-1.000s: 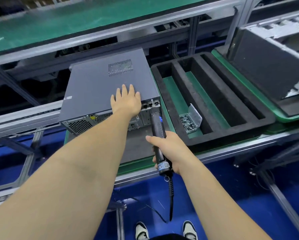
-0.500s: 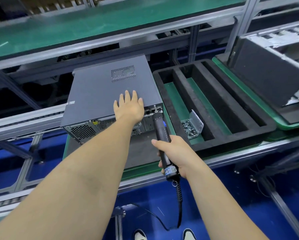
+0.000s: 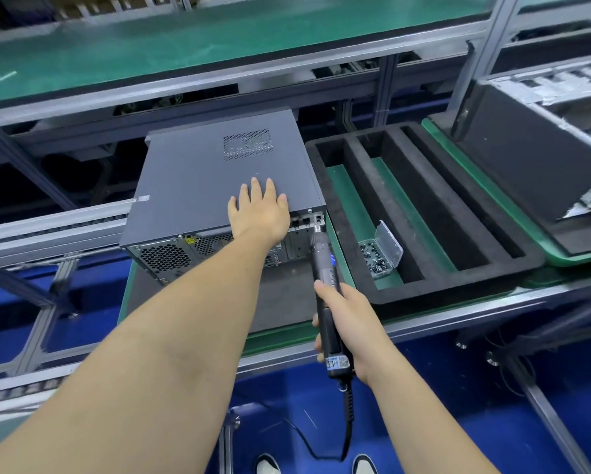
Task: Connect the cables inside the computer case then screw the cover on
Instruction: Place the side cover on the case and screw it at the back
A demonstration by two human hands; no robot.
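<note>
Blue shop floor is seen nearest, with an aluminium-framed assembly bench point(image 3: 424, 323) above it, topped in green matting.

Nearest on the bench side, a black corded electric screwdriver point(image 3: 324, 289) is gripped by the right hand point(image 3: 347, 328), fingers wrapped round the barrel. Its tip is pointed away, up against the rear panel of the grey metal computer case point(image 3: 215, 186) near the right rear corner; actual contact with a screw cannot be confirmed.

Left hand point(image 3: 259, 213) is laid flat on the grey lid near its near edge, fingers straight and spread, pressing down, nothing gripped.

Case lies on its side on a dark mat, left of centre, cover already seated. Cable step is judged done; cover screwing is the step in hand.

Just right of the case, a black foam tray with long slots point(image 3: 348, 261) is seen, and in its near slot a small clear plastic box of dark screws point(image 3: 377, 256), lid open. Further right, another dark case is propped at a tilt.

Next move as judged: bit kept square on the screw head, lid held down so the holes stay lined up, then driven home. If no screw is loaded, one must be picked from the box first.
</note>
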